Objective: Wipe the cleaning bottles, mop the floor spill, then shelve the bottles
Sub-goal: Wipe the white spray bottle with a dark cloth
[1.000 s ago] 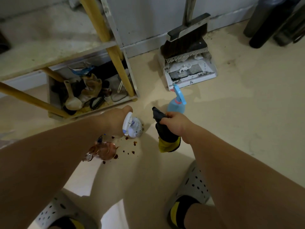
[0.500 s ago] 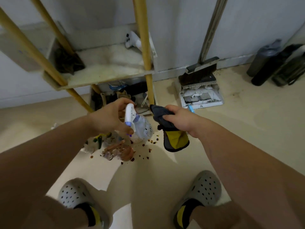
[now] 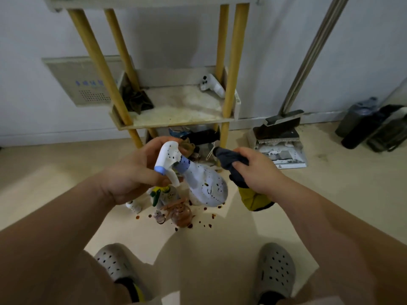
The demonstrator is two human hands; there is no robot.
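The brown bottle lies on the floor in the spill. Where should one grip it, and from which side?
Probably grip the brown bottle round its wide body, from above on the near side. It seems to lie on its side, neck toward the person's left, and a green-trigger bottle sits close behind it, so the far side is crowded.

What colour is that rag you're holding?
The rag is dark grey with a yellow end; head view shows it best.

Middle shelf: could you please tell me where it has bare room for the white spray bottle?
The middle shelf is bare across its centre and front, between the dark rag back left and the white gadget back right. The bottom tier is crowded.
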